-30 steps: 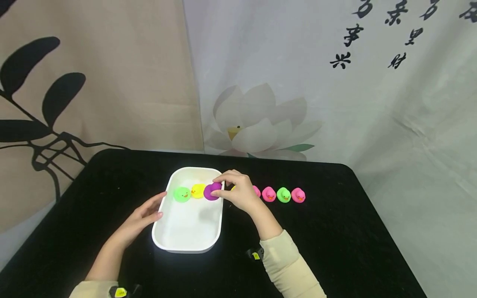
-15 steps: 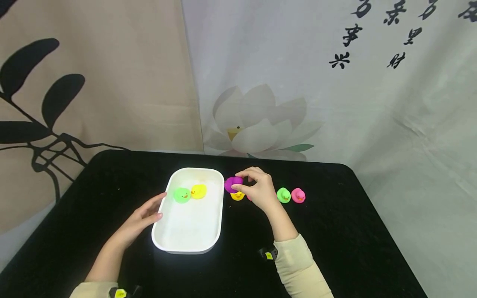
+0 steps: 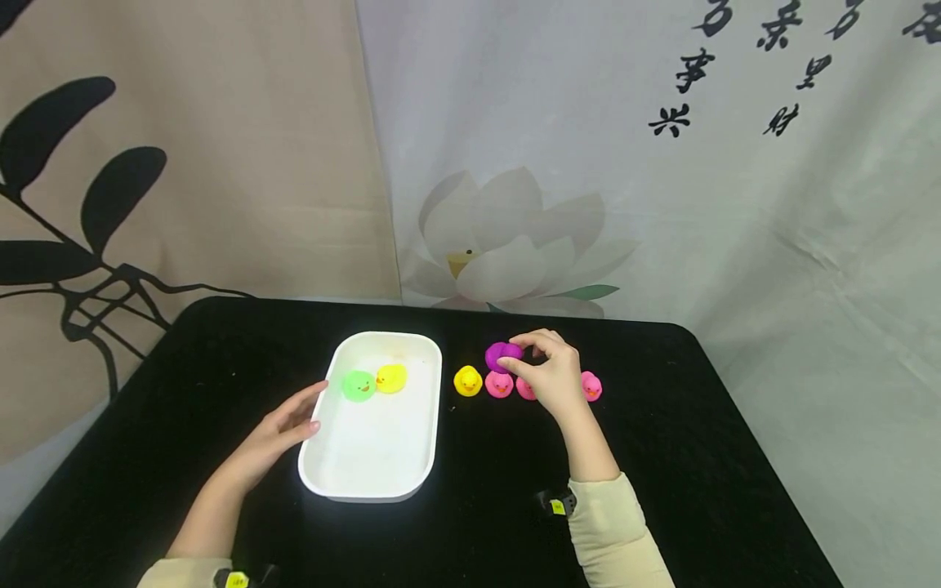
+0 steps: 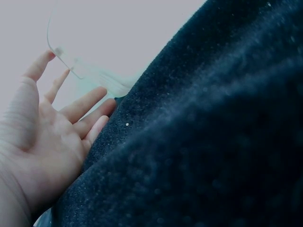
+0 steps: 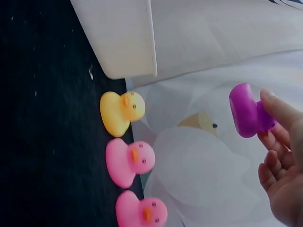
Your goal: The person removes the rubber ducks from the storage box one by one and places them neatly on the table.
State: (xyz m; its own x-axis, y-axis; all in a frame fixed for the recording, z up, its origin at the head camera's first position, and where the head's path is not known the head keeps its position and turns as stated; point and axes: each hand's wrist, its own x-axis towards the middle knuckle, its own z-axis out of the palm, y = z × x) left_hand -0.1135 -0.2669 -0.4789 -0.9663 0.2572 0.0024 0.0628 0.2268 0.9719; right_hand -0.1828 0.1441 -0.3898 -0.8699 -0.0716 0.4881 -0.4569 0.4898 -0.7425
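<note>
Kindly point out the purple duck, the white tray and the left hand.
Purple duck (image 5: 243,111): right wrist view, on its body.
White tray (image 3: 369,447): head view, on its bare floor.
Left hand (image 4: 53,142): left wrist view, on the palm.

Tray (image 4: 113,38) glares white — near cloth (image 4: 213,161) (left wrist view) blurs.

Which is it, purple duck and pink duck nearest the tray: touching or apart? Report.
Apart: the right wrist view shows backdrop between the purple duck, pinched by the right hand, and the pink duck.

Your right hand (image 5: 288,182) pinches a purple duck (image 5: 244,111), apart from 2 pink ducks (image 5: 124,163), 1 yellow duck (image 5: 116,113) and a white tray (image 5: 120,42).
</note>
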